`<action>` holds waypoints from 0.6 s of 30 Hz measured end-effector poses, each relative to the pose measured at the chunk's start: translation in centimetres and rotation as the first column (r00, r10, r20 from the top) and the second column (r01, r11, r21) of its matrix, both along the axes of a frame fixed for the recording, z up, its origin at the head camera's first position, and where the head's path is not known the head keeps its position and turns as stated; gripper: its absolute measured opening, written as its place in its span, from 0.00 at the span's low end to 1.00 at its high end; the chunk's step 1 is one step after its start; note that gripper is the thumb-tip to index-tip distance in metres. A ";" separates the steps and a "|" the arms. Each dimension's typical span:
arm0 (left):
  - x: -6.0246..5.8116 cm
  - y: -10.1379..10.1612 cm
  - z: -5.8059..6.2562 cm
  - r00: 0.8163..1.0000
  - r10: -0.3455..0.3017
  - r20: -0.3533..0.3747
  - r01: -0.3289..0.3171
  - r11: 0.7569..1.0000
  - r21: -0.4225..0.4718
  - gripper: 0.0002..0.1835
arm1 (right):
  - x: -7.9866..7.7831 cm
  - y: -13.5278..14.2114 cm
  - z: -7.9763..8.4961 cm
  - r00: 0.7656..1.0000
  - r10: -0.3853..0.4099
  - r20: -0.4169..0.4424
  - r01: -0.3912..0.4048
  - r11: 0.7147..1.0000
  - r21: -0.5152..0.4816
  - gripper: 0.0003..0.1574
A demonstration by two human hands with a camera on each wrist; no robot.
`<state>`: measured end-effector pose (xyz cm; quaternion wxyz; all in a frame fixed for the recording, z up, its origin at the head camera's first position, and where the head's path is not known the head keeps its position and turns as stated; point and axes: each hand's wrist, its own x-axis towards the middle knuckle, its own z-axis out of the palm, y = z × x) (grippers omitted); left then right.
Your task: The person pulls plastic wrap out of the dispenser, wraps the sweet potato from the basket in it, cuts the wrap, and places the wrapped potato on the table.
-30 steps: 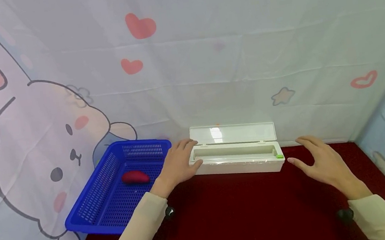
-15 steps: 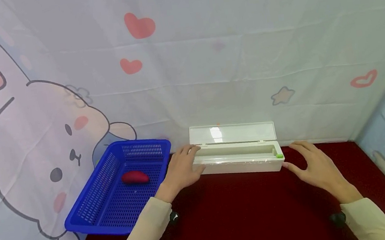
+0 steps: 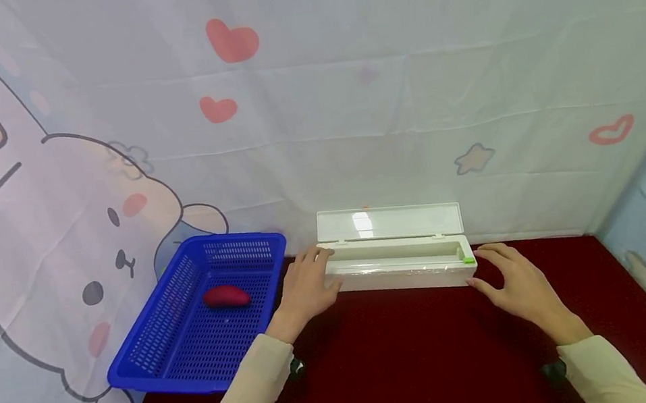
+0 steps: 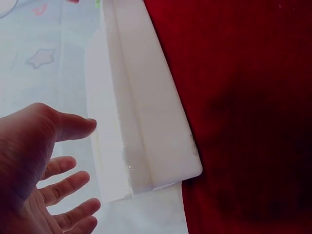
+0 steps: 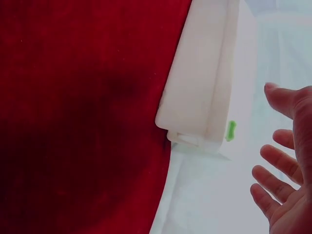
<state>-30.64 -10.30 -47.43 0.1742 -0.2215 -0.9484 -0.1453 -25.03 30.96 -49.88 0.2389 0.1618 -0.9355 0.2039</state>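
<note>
A long white cling film dispenser [image 3: 403, 278] stands at the back of the table. Its hinged lid [image 3: 390, 222] is raised and leans back. Clear wrap shines along its front, and a green slider [image 3: 468, 260] sits at its right end. My left hand [image 3: 305, 290] is at the dispenser's left end, thumb and fingers spread apart. My right hand [image 3: 520, 284] is by the right end, likewise spread. In the wrist views, the left thumb [image 4: 75, 126] and right thumb [image 5: 280, 99] show beside the white body; whether either hand touches it, I cannot tell.
To the left stands a blue perforated basket [image 3: 157, 383] with a dark red, sweet-potato-like object [image 3: 226, 296] inside. A dark red cloth [image 3: 418, 366] covers the table. A printed curtain [image 3: 348, 110] hangs directly behind the dispenser.
My right hand has moved left, closer to the dispenser's right end. My left hand has shifted only slightly at the left end. The dispenser and basket have stayed put.
</note>
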 end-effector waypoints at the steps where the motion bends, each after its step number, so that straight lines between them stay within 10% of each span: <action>1: 0.0 0.0 -0.1 1.000 0.005 -0.002 -0.005 1.000 -0.003 0.31 | -0.1 -0.1 -0.1 1.000 0.000 -0.006 0.000 1.000 -0.002 0.38; 18: -0.4 0.5 -2.0 0.997 0.051 -0.066 -0.052 0.999 -0.006 0.26 | -1.3 -0.8 -2.7 0.988 0.012 -0.152 -0.015 1.000 -0.017 0.26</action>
